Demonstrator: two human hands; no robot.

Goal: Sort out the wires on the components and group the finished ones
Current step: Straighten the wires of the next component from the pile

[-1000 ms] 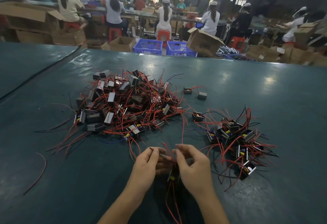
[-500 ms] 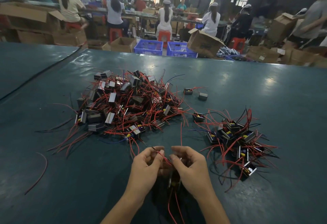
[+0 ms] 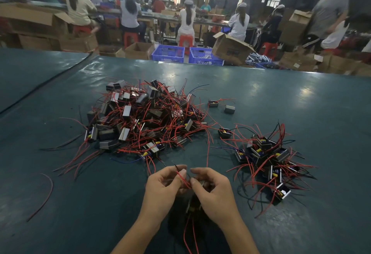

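**Q:** Where's the part being worked on?

**A:** Low centre, right between the 2 hands. It's a small dark component [image 3: 193, 206] with a bit of yellow on it, held just above the table [image 3: 301, 103], mostly hidden by the palms. 2 red leads hang down from it toward the camera.

**Q:** And the fingers?

**A:** The left hand [image 3: 163, 189] pinches a red wire [image 3: 183, 179] between thumb and forefinger, with the other fingers curled in. The right hand [image 3: 213, 195] is curled over the component, its thumb tip touching the lower end of that same wire. I can't tell which right fingers actually grip the body; they're tucked under.

**Q:** What's around it?

**A:** A big pile [image 3: 144, 121] of the same parts sits up and to the left, all tangled red leads with a few dark ones. A smaller pile [image 3: 267, 159] lies to the right, well apart from the big one. A single part [image 3: 224, 132] sits between the piles, and 2 more loose parts [image 3: 213, 104] lie behind it. A stray red wire [image 3: 45, 195] curls at far left on the green mat.

**Q:** Background?

**A:** 2 blue crates [image 3: 168, 53] and a cardboard box [image 3: 230, 49] sit past the table's far edge. Beyond them, people sit on red stools at a long bench.
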